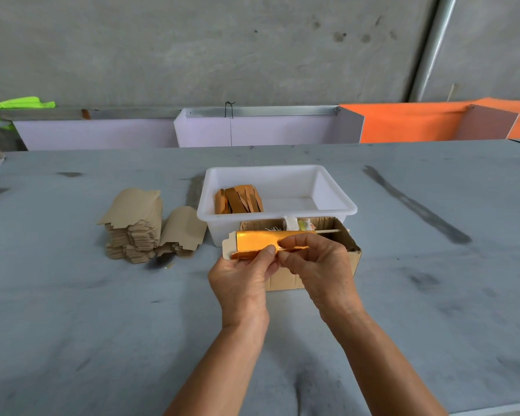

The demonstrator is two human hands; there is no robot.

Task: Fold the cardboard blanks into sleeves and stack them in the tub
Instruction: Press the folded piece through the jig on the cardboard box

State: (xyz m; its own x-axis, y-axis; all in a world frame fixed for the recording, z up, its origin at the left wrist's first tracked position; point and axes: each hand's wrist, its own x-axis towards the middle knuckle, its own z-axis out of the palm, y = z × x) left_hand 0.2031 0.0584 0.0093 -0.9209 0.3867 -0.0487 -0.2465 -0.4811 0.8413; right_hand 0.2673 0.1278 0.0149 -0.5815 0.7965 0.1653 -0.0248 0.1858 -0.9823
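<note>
Nearest, the left hand (243,273) and right hand (315,265) meet above the grey bench (102,325), both pinching one gold-faced blank (258,242) held in the air. The left grip closes thumb over the lower fold near the middle; the right grip pinches the same long edge just beside it. The blank is part-folded, its pale tab sticking out at the left end.

The likely slip here is the crease springing back if either pinch loosens, or the foil face creasing crookedly if the thumbs press off the scored line.

Directly behind the hands sits an open cardboard box (351,259) holding rags and a thin stick; a careless sweep forward could snag the blank on its raised flaps. Just beyond and touching it stands the white tub (336,210), with a small bundle of finished sleeves (237,200) leaning at its left end and plenty of room to the right. The path into it runs up over the box.

Left of the tub, the stacks of unfolded blanks (132,229) lie within easy reach, with bare bench around them.
</note>
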